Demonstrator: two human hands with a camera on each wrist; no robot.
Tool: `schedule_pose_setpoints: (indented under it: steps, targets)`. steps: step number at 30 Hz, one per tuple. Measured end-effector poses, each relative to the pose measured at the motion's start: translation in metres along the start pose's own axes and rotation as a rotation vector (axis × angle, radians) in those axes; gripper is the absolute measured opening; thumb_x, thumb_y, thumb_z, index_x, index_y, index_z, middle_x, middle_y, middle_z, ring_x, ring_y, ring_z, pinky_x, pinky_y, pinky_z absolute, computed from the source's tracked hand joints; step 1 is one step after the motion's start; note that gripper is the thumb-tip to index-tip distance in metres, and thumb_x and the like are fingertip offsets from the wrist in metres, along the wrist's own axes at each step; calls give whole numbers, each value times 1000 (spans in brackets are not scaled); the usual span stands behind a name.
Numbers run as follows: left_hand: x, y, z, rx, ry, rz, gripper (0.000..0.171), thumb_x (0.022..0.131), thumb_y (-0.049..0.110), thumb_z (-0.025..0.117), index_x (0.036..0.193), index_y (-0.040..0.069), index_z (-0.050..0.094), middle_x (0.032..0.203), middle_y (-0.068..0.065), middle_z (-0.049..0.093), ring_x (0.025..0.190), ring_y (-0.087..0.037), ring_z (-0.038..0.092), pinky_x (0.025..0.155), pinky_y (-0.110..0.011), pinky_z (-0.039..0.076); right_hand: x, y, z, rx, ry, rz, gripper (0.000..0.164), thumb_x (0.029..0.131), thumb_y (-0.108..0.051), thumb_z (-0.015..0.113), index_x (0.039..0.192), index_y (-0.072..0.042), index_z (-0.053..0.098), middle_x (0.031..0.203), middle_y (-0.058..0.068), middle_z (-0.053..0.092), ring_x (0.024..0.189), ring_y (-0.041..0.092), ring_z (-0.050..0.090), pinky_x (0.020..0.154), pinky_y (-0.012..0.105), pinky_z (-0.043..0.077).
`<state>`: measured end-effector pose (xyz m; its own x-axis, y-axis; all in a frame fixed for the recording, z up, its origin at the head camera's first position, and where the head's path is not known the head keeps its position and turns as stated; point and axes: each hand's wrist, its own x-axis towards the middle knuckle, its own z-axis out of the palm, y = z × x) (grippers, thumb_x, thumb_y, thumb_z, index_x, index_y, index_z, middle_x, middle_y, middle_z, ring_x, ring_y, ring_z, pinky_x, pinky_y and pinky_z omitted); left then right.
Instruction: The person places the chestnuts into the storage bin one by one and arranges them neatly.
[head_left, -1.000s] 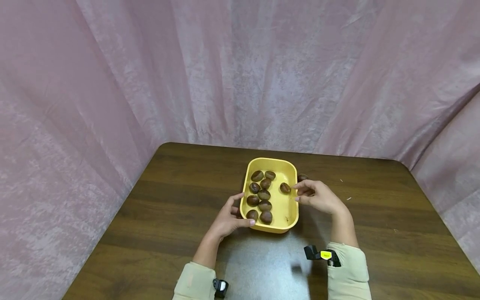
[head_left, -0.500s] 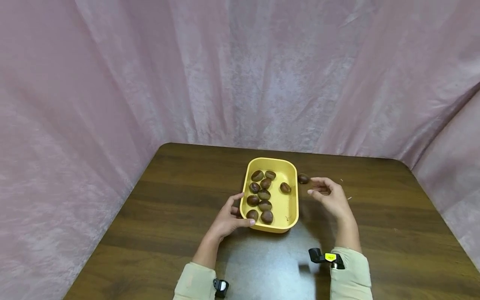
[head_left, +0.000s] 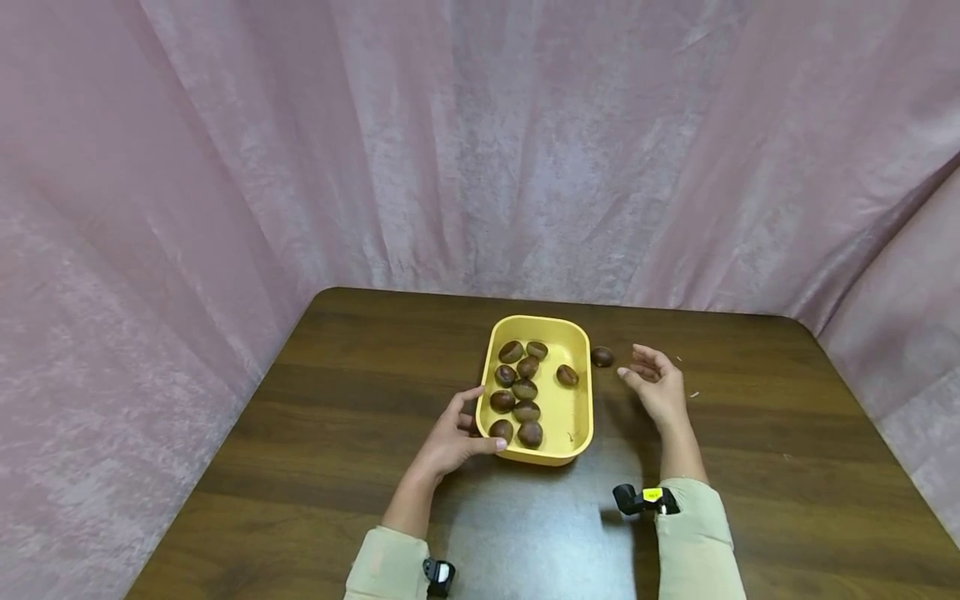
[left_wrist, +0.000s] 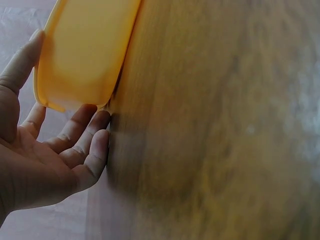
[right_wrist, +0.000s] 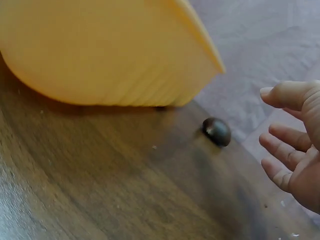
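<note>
A yellow rectangular container (head_left: pixel 578 417) stands on the table with several brown chestnuts (head_left: pixel 527 412) inside, most of them along its left half. One chestnut (head_left: pixel 567 376) lies apart near the right wall. My left hand (head_left: pixel 450 437) grips the near left corner, thumb on the front rim and fingers at the left side; the left wrist view shows fingertips (left_wrist: pixel 89 108) against the outer wall. To the right of the container, my right hand (head_left: pixel 660 390) hovers with nothing in it, fingers loosely bent. Between that hand and the container a lone chestnut (head_left: pixel 602 357) rests on the table, also visible in the right wrist view.
The dark wooden table (head_left: pixel 360 375) spreads around the container. Small pale scraps (head_left: pixel 694 394) lie to the right of the right hand. Pink curtains (head_left: pixel 480 150) hang behind the table and at both sides.
My right hand has drawn back from the container's right rim, moving right and slightly away, so the chestnut outside is uncovered. The left hand keeps its hold.
</note>
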<state>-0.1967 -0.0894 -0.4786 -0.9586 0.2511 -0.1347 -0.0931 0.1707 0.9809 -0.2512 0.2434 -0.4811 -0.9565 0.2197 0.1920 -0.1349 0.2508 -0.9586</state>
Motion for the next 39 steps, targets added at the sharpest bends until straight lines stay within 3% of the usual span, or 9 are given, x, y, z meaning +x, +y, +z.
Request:
schedule_pose_setpoints:
  steps: [4,10,13,19,27,35,39]
  targets:
    - [0,0,0,3,-15,9,90,67,15,85,142,18,34,100,-24,56,81,-24,60,69,-35,46,7,10,2,12,-21,0,56,84,-4,67,134,2,44,129,26,44,115,38,47,80,18,41]
    - [-1,3,-1,69,-71,32,89,72,18,82,144,19,29,100,-22,54,82,-24,60,69,-36,46,18,20,6,0,-73,14,66,84,-4,68,141,0,35,136,27,38,121,39,42,94,42,37]
    - [-2,6,0,99,-86,32,88,73,20,81,145,19,30,101,-22,55,85,-25,59,71,-36,45,22,25,9,5,-95,36,70,83,-3,69,142,2,32,138,29,35,122,40,40,97,47,33]
    - [-2,8,1,142,-66,19,87,71,23,83,142,20,34,99,-20,57,85,-25,58,71,-37,43,27,31,14,-27,-123,64,73,82,-4,70,143,3,29,139,29,33,123,41,38,97,47,33]
    - [0,6,1,180,-28,14,85,69,24,84,140,22,38,94,-14,58,81,-22,57,68,-36,43,38,34,21,-198,-114,73,71,83,-13,71,141,1,34,133,25,42,116,38,44,91,47,38]
    - [0,5,0,162,-28,9,85,68,23,85,140,22,39,94,-15,58,81,-23,57,67,-36,43,43,40,31,-418,-51,14,56,81,-15,72,128,5,50,108,22,50,96,37,52,82,45,41]
    - [-1,9,1,161,-27,8,85,69,21,84,141,22,38,94,-16,57,80,-22,57,66,-35,43,42,41,32,-468,-15,-14,44,82,-16,72,119,4,58,102,20,51,91,36,54,79,44,42]
